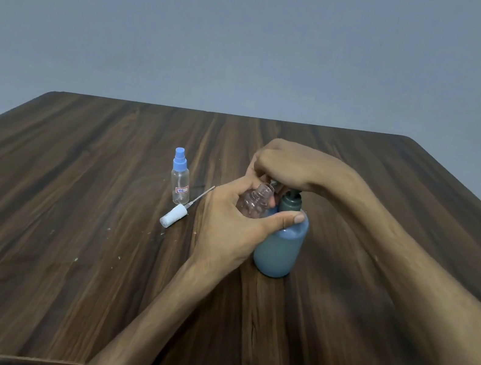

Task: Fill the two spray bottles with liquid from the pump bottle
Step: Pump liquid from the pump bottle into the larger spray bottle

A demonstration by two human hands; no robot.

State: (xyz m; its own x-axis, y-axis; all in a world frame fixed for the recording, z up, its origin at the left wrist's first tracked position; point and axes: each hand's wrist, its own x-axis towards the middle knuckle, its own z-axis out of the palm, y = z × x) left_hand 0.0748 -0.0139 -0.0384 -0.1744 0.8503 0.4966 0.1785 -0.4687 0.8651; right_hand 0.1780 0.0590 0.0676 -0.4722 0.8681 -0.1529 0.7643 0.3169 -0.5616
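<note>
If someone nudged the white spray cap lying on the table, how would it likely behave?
The white spray cap lies on its side and looks round, so it would probably roll, likely in a curve, since its thin dip tube sticks out at one end. It looks small and plastic, so probably very light. The tube seems slender enough to flex.

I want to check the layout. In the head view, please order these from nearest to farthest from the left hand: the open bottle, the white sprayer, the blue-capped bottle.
1. Open bottle: held in the left hand, against the pump bottle.
2. White sprayer: lying on the table, just left of the hand.
3. Blue-capped bottle: upright, left and farther back.
</note>
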